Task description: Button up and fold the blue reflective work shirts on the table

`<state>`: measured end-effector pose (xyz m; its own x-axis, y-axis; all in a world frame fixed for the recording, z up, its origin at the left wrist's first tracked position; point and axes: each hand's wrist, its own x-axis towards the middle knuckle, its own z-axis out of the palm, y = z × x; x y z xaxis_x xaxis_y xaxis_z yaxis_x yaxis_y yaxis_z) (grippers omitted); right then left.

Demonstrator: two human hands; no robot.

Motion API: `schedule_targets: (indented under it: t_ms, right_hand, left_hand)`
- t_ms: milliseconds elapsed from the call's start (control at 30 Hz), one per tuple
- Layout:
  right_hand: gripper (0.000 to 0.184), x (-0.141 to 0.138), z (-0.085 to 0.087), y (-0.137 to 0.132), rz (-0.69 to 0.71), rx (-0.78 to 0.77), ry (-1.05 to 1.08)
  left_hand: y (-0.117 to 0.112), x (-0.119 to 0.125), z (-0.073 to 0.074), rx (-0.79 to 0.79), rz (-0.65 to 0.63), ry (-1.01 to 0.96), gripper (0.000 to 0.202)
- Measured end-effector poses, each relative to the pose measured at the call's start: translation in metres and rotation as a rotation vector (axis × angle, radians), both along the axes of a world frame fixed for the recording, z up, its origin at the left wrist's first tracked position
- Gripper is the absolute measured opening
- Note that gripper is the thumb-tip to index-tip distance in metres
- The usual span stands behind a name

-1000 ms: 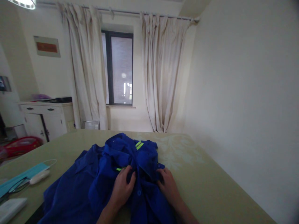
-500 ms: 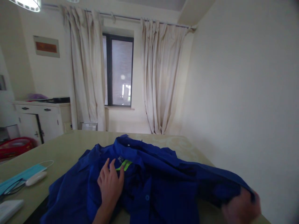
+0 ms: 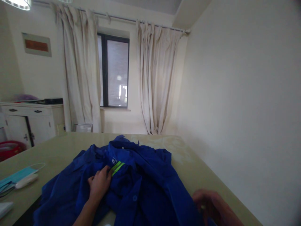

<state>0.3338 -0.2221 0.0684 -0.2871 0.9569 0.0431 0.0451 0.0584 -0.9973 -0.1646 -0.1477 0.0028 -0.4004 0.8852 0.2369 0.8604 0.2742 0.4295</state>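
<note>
A blue long-sleeved work jacket (image 3: 152,179) lies rumpled on the table, with its collar toward the far side, a button on its front and a yellow-green strip (image 3: 117,168) inside. My left hand (image 3: 101,183) has its fingers bent into the cloth just left of that strip, closed on the jacket. At the lower right, my right hand (image 3: 213,204) is bent over the edge of the jacket's right sleeve. It is blurred, and whether its fingers grip the cloth cannot be made out.
On the table's left lie a light-blue face mask (image 3: 22,175), a white rounded object (image 3: 27,181) with a dark cord, and a white flat item (image 3: 6,207). A wall (image 3: 246,110) runs along the right. Behind stand a white cabinet (image 3: 42,125) and a red basin (image 3: 11,150).
My right hand has moved left and inward, and the stretched-out sleeve now hangs down beside the jacket's body. My left hand's spread fingers have curled into the cloth. The view has turned slightly right.
</note>
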Motion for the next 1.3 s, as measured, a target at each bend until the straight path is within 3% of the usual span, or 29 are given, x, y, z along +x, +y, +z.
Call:
schedule_targets:
  t_ms: [100,167,233,333,400,500,600,700,767,867,967,1067,1133,1200,1233,1300]
  right_hand:
    - [0.056,-0.035,0.022,0.060,-0.327,0.169,0.140]
    - [0.060,-0.060,0.022,0.101,-0.339,0.251,-0.087]
    - [0.063,-0.083,0.011,0.135,-0.318,0.286,-0.306]
    - [0.061,-0.113,-0.010,0.167,-0.334,0.333,-0.400]
    - [0.063,-0.130,-0.019,0.179,-0.331,0.432,-0.518]
    - [0.072,-0.150,-0.024,0.191,-0.270,0.603,-0.828]
    - [0.084,-0.163,-0.030,0.198,-0.117,0.614,-1.046]
    - [0.075,-0.168,-0.036,0.196,-0.020,0.598,-1.118]
    - [0.062,-0.170,-0.038,0.191,-0.002,0.619,-1.121]
    - [0.046,-0.171,-0.038,0.179,0.073,0.682,-1.120]
    - [0.043,-0.164,-0.035,0.165,0.118,0.767,-1.126]
    - [0.051,-0.144,-0.023,0.154,0.029,0.963,-1.127]
    - [0.052,-0.125,-0.005,0.151,-0.111,1.079,-1.106]
    - [0.049,-0.108,0.023,0.154,-0.301,1.105,-1.088]
    - [0.048,-0.101,0.039,0.158,-0.413,1.094,-1.080]
    - [0.046,-0.093,0.069,0.172,-0.627,1.025,-1.056]
  left_hand:
    - [-0.005,-0.003,0.005,0.162,-0.017,-0.211,0.036]
    - [-0.008,-0.004,0.008,0.339,-0.089,-0.437,0.040]
    - [-0.012,-0.001,0.013,0.454,-0.142,-0.715,0.048]
    - [-0.014,0.005,0.016,0.357,-0.094,-1.103,0.058]
    - [-0.014,0.010,0.014,0.229,-0.055,-1.190,0.064]
    - [-0.013,0.018,0.007,0.156,-0.107,-1.059,0.075]
    - [-0.017,0.028,0.006,0.170,-0.328,-0.829,0.076]
    - [-0.025,0.039,0.011,0.148,-0.577,-0.692,0.058]
    - [-0.030,0.045,0.013,0.147,-0.657,-0.614,0.052]
    - [-0.032,0.053,0.013,0.127,-0.567,-0.326,0.045]
    - [-0.034,0.055,0.012,0.070,-0.465,0.054,0.045]
    - [-0.038,0.047,0.017,0.322,-0.555,0.319,0.038]
    - [-0.035,0.040,0.032,0.635,-0.624,0.442,0.037]
    - [-0.023,0.038,0.059,0.854,-0.632,0.511,0.042]
    - [-0.012,0.040,0.077,0.888,-0.609,0.520,0.043]
    - [0.016,0.049,0.120,0.777,-0.472,0.497,0.038]
